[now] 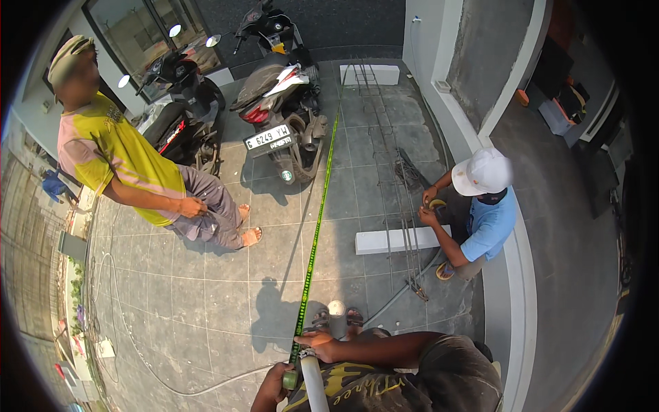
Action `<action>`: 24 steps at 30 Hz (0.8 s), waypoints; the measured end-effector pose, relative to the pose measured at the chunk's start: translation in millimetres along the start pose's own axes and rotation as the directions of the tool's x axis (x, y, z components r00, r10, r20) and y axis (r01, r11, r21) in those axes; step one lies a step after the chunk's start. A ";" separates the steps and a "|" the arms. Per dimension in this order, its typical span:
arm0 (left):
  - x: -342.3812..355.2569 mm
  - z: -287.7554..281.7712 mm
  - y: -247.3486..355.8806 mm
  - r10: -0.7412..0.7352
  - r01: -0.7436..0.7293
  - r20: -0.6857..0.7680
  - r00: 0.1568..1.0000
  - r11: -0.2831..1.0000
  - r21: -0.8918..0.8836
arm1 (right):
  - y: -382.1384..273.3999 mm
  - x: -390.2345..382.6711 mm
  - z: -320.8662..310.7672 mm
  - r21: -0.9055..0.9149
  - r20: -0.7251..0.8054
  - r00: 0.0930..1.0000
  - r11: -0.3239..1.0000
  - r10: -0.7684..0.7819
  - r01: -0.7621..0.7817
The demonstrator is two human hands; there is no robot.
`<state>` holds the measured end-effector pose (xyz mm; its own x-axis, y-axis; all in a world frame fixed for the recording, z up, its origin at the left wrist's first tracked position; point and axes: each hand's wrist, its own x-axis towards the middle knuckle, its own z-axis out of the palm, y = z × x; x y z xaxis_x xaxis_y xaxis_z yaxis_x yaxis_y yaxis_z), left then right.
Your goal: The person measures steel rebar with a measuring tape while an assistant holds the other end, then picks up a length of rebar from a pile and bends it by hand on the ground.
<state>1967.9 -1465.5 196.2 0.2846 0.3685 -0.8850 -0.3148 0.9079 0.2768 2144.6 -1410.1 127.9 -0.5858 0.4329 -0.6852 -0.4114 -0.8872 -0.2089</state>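
My left hand is closed on a green tape measure at the lower middle. Its long green blade runs away from me across the tiles to a white block at the far wall. My right hand lies with fingers stretched over the near part of the blade, beside a pale pipe in front of my body. A grey cylinder is between my feet. Right of the blade, a long steel rebar cage rests across the far block and a nearer white block.
A standing person in a yellow shirt is at left. A crouching person in a white cap works at the cage. Two parked scooters stand behind. A cable and grey conduit cross the floor; a raised kerb edges the right.
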 end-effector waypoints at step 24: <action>-123.5 -94.5 -116.2 0.518 -0.329 -0.158 0.841 0.720 0.611 | 125.2 42.7 43.0 -0.053 -0.239 0.955 0.985 -0.173 0.165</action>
<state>1883.8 -1635.4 238.0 -0.0666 0.7484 -0.6599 0.2334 0.6547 0.7190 2038.0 -1495.8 102.5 -0.3214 0.5288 -0.7855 -0.4651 -0.8108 -0.3555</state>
